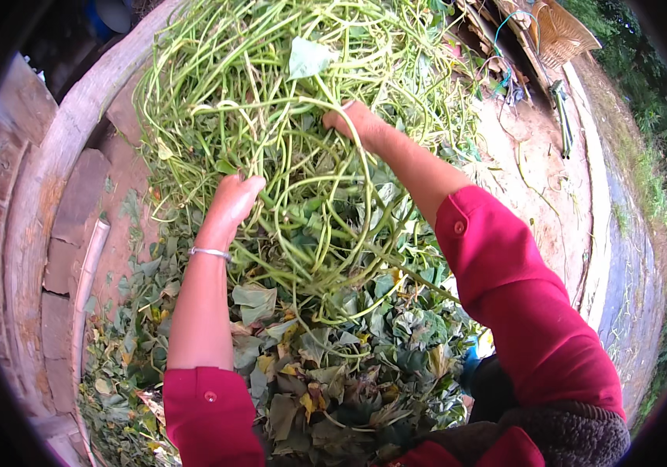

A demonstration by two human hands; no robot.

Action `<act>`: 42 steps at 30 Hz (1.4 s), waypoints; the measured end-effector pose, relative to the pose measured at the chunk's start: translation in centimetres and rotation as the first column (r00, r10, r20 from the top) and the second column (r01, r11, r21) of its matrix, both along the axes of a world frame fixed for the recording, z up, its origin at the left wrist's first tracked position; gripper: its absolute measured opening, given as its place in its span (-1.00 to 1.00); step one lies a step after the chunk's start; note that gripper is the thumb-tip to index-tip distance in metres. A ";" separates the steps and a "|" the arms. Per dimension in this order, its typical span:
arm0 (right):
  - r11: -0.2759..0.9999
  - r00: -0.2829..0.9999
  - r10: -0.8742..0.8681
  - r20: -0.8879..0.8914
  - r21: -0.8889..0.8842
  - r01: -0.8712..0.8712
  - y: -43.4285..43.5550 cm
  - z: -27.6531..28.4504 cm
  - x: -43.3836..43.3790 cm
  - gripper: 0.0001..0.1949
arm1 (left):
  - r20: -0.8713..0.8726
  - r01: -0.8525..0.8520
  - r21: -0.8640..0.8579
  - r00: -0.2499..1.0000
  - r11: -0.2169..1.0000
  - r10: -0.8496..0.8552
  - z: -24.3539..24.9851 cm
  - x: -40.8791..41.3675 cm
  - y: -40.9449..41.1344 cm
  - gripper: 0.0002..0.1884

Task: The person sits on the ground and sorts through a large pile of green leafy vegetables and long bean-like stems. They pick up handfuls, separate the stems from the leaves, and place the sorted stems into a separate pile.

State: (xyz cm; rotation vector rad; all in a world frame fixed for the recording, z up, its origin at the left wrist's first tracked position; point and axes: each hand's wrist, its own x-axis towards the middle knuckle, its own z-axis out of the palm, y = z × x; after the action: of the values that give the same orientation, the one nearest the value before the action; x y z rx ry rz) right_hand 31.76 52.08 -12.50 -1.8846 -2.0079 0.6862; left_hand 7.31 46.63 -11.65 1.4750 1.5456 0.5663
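A big tangled heap of green vine stems (pixel 322 192), much like sweet potato vines, lies before me. My left hand (pixel 231 201) is closed at its near left part, thumb on top, with stems running out from the fist. Farther off and to the right, my right hand (pixel 354 124) grips stems inside the heap, and its fingertips are hidden among them. One long stem loops over the right wrist. A pale leaf (pixel 308 58) lies on the stems beyond both hands. Toward my body spreads a layer of wilted green and yellowing leaves (pixel 322 373).
On the left, a weathered wooden beam (pixel 47 169) runs beside stone blocks (pixel 79 187) and a pole (pixel 91 262). A woven basket (pixel 561 35) and wood pieces lie at the upper right. Bare earth (pixel 543 169) and a grey strip (pixel 631 280) extend along the right.
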 end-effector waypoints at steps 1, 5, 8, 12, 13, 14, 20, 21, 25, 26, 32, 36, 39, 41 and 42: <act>0.998 0.999 0.020 -0.038 0.056 -0.018 -0.6 -0.3 0.1 -0.75 | -0.010 0.033 -0.005 0.999 0.999 -0.033 0.8 -0.4 -0.6 -0.78; 0.922 0.804 -0.350 -0.481 -0.329 0.204 -5.4 1.3 -0.9 -0.86 | -0.099 0.074 -0.055 0.992 0.996 -0.080 4.4 -1.6 -4.8 -0.79; 0.928 0.790 -0.307 -0.532 -0.350 0.125 -11.3 4.4 -2.2 -0.88 | -0.056 0.025 -0.045 0.998 0.999 -0.028 6.6 -3.0 -9.4 -0.51; 0.913 0.789 -0.306 -0.533 -0.398 0.085 -17.1 4.3 -3.0 -0.87 | -0.097 0.111 -0.244 0.986 0.963 -0.138 10.5 -3.8 -16.1 -0.56; 0.926 0.804 -0.270 -0.530 -0.372 0.066 -18.8 4.4 -3.3 -0.85 | -0.078 0.205 -0.134 0.973 0.970 -0.217 9.3 -4.6 -18.7 -0.67; 0.926 0.786 -0.268 -0.557 -0.374 0.051 -20.7 3.9 -3.4 -0.83 | -0.080 0.186 -0.267 0.974 0.946 -0.214 10.9 -3.6 -21.8 -0.63; 0.940 0.824 -0.146 -0.547 -0.336 -0.057 -27.7 4.9 -6.2 -0.80 | -0.082 0.171 0.102 0.983 0.980 -0.163 8.4 -6.4 -31.2 -0.53; 0.947 0.824 -0.115 -0.556 -0.312 -0.079 -29.2 5.1 -6.4 -0.79 | -0.089 0.162 0.110 0.984 0.981 -0.152 8.3 -6.7 -32.7 -0.54; 0.956 0.905 -0.033 -0.425 -0.276 -0.094 -34.7 7.4 -5.6 -0.77 | -0.054 0.153 0.092 0.987 0.984 -0.149 9.5 -6.3 -38.6 -0.57; 0.944 0.883 -0.079 -0.463 -0.320 -0.084 -35.6 6.9 -5.2 -0.75 | -0.043 0.167 0.093 0.986 0.982 -0.164 9.4 -6.2 -39.4 -0.58; 0.869 0.914 0.161 -0.372 -0.386 -0.310 -47.2 8.9 -5.1 -0.66 | -0.145 0.200 0.051 0.971 0.978 -0.191 7.3 -8.9 -49.1 -0.57; 0.950 0.968 0.166 -0.189 -0.234 -0.208 -48.3 0.7 -1.0 -0.53 | -0.253 0.256 0.028 0.937 0.966 -0.241 6.6 -7.7 -47.3 -0.58; 0.912 0.945 0.094 0.312 -0.408 0.044 -46.5 -2.1 0.2 -0.28 | -0.480 0.278 -0.013 0.841 0.960 -0.250 5.2 -6.3 -45.8 -0.54; 0.873 0.909 0.112 0.401 -0.476 0.102 -45.8 -1.5 0.3 -0.21 | -0.571 0.273 -0.021 0.786 0.962 -0.236 4.8 -5.5 -45.8 -0.52; 0.887 0.880 0.137 0.455 -0.452 0.096 -45.7 -1.3 0.0 -0.26 | -0.583 0.294 0.031 0.781 0.955 -0.222 4.9 -5.3 -46.2 -0.51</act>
State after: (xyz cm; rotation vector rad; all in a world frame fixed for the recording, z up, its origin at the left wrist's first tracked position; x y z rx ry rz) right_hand 31.76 6.43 -13.76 -2.5217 -2.3110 0.8304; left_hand 1.99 0.44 -6.80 2.0437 1.7282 0.0337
